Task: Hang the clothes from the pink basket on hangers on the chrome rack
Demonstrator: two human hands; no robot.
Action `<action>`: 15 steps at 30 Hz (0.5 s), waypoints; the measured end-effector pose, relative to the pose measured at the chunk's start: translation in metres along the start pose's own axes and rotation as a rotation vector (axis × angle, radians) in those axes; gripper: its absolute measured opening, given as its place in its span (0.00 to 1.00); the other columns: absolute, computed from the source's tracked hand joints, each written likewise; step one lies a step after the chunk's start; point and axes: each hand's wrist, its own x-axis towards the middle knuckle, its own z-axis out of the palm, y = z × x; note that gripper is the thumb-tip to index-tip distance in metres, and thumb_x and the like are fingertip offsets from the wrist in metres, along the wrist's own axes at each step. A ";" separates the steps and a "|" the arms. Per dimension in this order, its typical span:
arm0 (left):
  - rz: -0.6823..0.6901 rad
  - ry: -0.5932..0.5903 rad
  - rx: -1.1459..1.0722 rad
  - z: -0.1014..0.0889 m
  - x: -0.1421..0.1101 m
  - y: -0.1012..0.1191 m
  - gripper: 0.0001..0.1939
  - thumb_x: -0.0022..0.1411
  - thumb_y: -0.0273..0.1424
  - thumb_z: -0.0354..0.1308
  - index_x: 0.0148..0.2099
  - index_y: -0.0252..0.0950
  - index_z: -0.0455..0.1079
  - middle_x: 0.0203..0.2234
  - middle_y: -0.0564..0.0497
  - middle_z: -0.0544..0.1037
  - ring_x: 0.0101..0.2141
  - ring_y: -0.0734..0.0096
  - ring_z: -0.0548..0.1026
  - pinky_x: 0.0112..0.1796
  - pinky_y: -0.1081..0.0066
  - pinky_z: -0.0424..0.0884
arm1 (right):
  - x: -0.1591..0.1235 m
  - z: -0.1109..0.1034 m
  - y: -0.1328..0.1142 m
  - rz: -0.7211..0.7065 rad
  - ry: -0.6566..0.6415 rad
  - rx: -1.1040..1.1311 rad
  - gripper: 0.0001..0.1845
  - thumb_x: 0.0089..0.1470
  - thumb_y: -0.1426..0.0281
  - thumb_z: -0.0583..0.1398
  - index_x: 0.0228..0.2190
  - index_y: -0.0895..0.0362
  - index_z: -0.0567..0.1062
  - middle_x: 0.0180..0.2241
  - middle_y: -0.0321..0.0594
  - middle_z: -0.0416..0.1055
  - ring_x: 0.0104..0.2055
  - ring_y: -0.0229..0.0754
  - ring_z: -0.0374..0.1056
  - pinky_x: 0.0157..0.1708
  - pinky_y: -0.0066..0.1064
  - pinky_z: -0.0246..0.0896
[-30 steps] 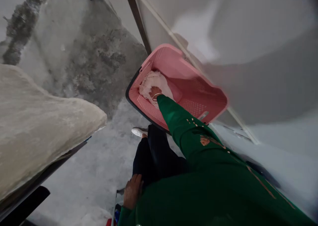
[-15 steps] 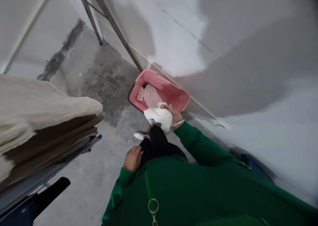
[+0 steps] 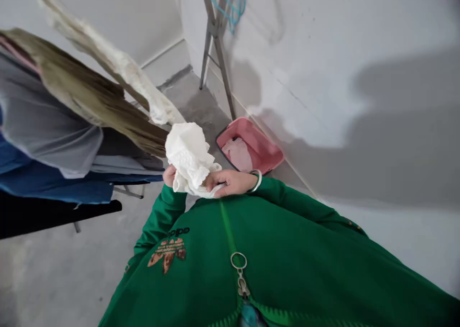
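Observation:
A crumpled white cloth (image 3: 189, 157) is held up in front of my chest. My right hand (image 3: 230, 182), with a bangle on the wrist, is closed on its lower edge. My left hand (image 3: 168, 175) grips the cloth from the left side, mostly hidden behind it. Both arms are in green jacket sleeves. Behind the cloth, on the floor by the wall, stands a pink laundry basket (image 3: 265, 147) with a pale pink garment (image 3: 238, 153) in it.
Several garments (image 3: 72, 126) in beige, grey, blue and black hang over a drying rack at the left. A metal stand (image 3: 216, 49) with a turquoise hanger (image 3: 235, 1) leans against the white wall. The floor is grey concrete.
My right hand has lifted the white cloth out of the basket up to my chest. My left hand has left my leg and taken hold of the cloth. The view has risen.

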 end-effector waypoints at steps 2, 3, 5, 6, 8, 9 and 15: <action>0.054 0.057 -0.110 -0.006 -0.012 0.019 0.12 0.54 0.44 0.60 0.30 0.41 0.76 0.29 0.53 0.81 0.49 0.60 0.76 0.51 0.65 0.72 | -0.008 -0.003 -0.001 -0.036 0.148 0.009 0.22 0.52 0.56 0.63 0.38 0.60 0.68 0.35 0.38 0.67 0.35 0.33 0.64 0.37 0.26 0.60; 0.056 0.066 -0.176 -0.006 -0.018 0.027 0.13 0.56 0.44 0.58 0.34 0.41 0.77 0.32 0.53 0.81 0.51 0.61 0.74 0.53 0.65 0.71 | -0.011 -0.006 -0.002 -0.063 0.219 0.016 0.23 0.53 0.56 0.63 0.41 0.60 0.68 0.34 0.37 0.66 0.34 0.33 0.63 0.36 0.26 0.59; 0.015 0.062 -0.307 -0.004 -0.031 0.040 0.16 0.60 0.43 0.54 0.40 0.39 0.77 0.36 0.51 0.82 0.55 0.61 0.72 0.55 0.65 0.69 | -0.013 -0.012 -0.006 -0.107 0.248 -0.021 0.29 0.53 0.57 0.64 0.50 0.60 0.64 0.33 0.35 0.66 0.33 0.32 0.63 0.35 0.26 0.59; -0.014 0.064 -0.359 -0.002 -0.036 0.046 0.16 0.61 0.41 0.53 0.41 0.38 0.77 0.37 0.50 0.82 0.56 0.62 0.71 0.56 0.66 0.68 | -0.012 -0.014 -0.009 -0.128 0.195 -0.059 0.34 0.53 0.56 0.64 0.54 0.59 0.61 0.33 0.35 0.66 0.34 0.33 0.63 0.36 0.26 0.60; -0.072 0.088 -0.449 0.000 -0.046 0.052 0.15 0.62 0.36 0.52 0.43 0.36 0.76 0.38 0.50 0.82 0.59 0.63 0.68 0.59 0.66 0.65 | -0.003 -0.015 -0.013 -0.154 0.065 -0.152 0.44 0.53 0.52 0.62 0.62 0.59 0.52 0.35 0.37 0.67 0.36 0.36 0.65 0.39 0.29 0.62; -0.097 0.096 -0.470 0.000 -0.050 0.053 0.14 0.62 0.35 0.52 0.43 0.35 0.76 0.38 0.50 0.82 0.59 0.62 0.67 0.60 0.66 0.64 | 0.003 -0.014 -0.014 -0.157 0.052 -0.201 0.46 0.54 0.51 0.61 0.63 0.59 0.49 0.38 0.40 0.68 0.39 0.37 0.65 0.41 0.31 0.63; -0.159 -0.082 -0.437 -0.009 -0.066 0.040 0.19 0.59 0.41 0.57 0.46 0.32 0.73 0.44 0.45 0.80 0.59 0.52 0.66 0.61 0.56 0.62 | 0.036 0.005 -0.019 -0.109 0.306 -0.368 0.32 0.52 0.50 0.60 0.50 0.59 0.71 0.43 0.45 0.73 0.45 0.44 0.68 0.48 0.37 0.64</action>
